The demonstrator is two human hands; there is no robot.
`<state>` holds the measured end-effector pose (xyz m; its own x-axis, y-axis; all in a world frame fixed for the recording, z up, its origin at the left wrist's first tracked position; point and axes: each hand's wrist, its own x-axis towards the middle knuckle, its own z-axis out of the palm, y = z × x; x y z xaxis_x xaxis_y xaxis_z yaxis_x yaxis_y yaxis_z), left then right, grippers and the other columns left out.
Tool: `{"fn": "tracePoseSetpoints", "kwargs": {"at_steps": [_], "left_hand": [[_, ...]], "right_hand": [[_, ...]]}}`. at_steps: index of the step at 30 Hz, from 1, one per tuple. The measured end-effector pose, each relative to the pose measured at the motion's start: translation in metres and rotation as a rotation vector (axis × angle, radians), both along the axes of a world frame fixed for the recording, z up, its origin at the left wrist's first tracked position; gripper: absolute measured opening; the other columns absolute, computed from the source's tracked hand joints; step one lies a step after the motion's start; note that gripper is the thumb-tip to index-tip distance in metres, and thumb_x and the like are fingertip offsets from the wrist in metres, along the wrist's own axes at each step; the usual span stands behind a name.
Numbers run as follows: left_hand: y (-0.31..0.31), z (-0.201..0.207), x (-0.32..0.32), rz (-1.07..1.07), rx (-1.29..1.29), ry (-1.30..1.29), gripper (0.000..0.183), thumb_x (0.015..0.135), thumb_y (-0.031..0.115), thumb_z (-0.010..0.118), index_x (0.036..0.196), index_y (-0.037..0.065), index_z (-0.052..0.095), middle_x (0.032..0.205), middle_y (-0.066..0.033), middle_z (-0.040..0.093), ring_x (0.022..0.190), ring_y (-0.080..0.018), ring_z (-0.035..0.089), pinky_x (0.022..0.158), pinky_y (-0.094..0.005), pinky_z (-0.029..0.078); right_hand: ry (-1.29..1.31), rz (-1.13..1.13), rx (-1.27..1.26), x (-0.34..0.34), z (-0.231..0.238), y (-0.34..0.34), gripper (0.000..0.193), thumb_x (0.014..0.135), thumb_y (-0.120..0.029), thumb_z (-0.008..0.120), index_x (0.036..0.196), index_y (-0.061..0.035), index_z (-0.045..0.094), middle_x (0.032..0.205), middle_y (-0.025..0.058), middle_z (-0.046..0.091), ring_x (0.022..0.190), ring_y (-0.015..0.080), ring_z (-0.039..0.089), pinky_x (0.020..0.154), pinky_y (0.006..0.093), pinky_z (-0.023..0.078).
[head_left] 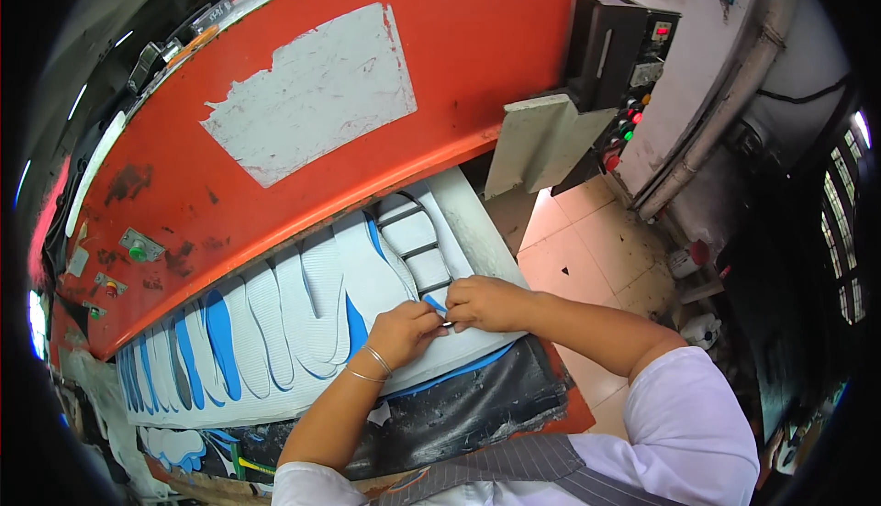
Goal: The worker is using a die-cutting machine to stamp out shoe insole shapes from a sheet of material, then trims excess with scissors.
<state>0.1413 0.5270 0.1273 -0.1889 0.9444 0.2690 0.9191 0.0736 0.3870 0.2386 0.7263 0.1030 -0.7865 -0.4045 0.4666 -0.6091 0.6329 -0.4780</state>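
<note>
A dark metal cutting die (424,251), long and narrow with crossbars, lies on a white ribbed sheet (321,272). At its near end my left hand (404,333) and my right hand (482,304) almost meet, both with fingers closed on the die's rim. My fingers partly cover that end. A bit of blue (436,302) shows inside it, between my hands. Left of the die, insole-shaped cuts run in a row along the sheet, and blue material (223,341) shows through several of them. A bracelet sits on my left wrist.
The large orange press beam (440,75) spans the far side, just beyond the sheet. A bent grey metal plate (546,144) and a control box (624,56) with lit buttons stand at the right. Black sheeting (459,396) covers the near edge; blue and white scraps (174,448) lie near left.
</note>
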Motion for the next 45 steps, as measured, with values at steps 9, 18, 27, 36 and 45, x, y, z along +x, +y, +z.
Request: {"fn": "tracePoseSetpoints", "kwargs": {"at_steps": [9, 18, 27, 36, 45], "left_hand": [[-0.003, -0.019, -0.001, -0.058, 0.167, -0.194, 0.012, 0.071, 0.003, 0.072, 0.079, 0.005, 0.064, 0.073, -0.0075, 0.058, 0.066, -0.0241, 0.060, 0.058, -0.0330, 0.049], [-0.002, -0.027, -0.016, -0.082, 0.176, -0.322, 0.007, 0.072, 0.007, 0.073, 0.077, 0.006, 0.068, 0.070, -0.0059, 0.058, 0.066, -0.0220, 0.060, 0.060, -0.0320, 0.050], [-0.024, -0.056, 0.001, -0.066, 0.307, -0.251, 0.020, 0.072, 0.012, 0.067, 0.091, 0.006, 0.061, 0.086, -0.0091, 0.055, 0.078, -0.0292, 0.055, 0.068, -0.0384, 0.047], [-0.201, 0.004, 0.152, 0.596, 0.527, -0.357, 0.014, 0.080, 0.018, 0.071, 0.079, 0.006, 0.064, 0.069, -0.0049, 0.055, 0.069, -0.0248, 0.055, 0.062, -0.0336, 0.044], [-0.287, 0.042, 0.289, 1.028, 0.535, -0.533, 0.017, 0.082, 0.014, 0.069, 0.071, 0.002, 0.066, 0.061, -0.0094, 0.055, 0.052, -0.0227, 0.051, 0.050, -0.0335, 0.041]], "right_hand": [[-0.018, 0.115, -0.113, -0.005, -0.014, -0.006, 0.012, 0.078, -0.019, 0.066, 0.078, -0.0080, 0.061, 0.077, 0.0049, 0.048, 0.080, 0.0234, 0.048, 0.074, 0.0353, 0.038], [-0.138, 0.110, -0.127, -0.018, -0.015, -0.006, 0.007, 0.078, -0.014, 0.068, 0.082, -0.0089, 0.066, 0.075, 0.0030, 0.047, 0.076, 0.0203, 0.049, 0.073, 0.0333, 0.034], [-0.068, 0.121, -0.042, -0.013, -0.019, -0.022, 0.009, 0.070, -0.013, 0.071, 0.079, -0.0111, 0.071, 0.068, 0.0038, 0.046, 0.065, 0.0227, 0.045, 0.063, 0.0367, 0.035], [-0.022, -0.037, 0.045, 0.041, 0.066, -0.135, 0.023, 0.068, -0.015, 0.075, 0.084, -0.0030, 0.065, 0.079, 0.0102, 0.057, 0.078, 0.0302, 0.053, 0.068, 0.0378, 0.042], [-0.589, 0.409, 0.056, 0.048, 0.046, -0.447, 0.034, 0.077, -0.028, 0.066, 0.093, 0.0021, 0.065, 0.098, 0.0225, 0.064, 0.086, 0.0390, 0.061, 0.075, 0.0465, 0.050]]}}
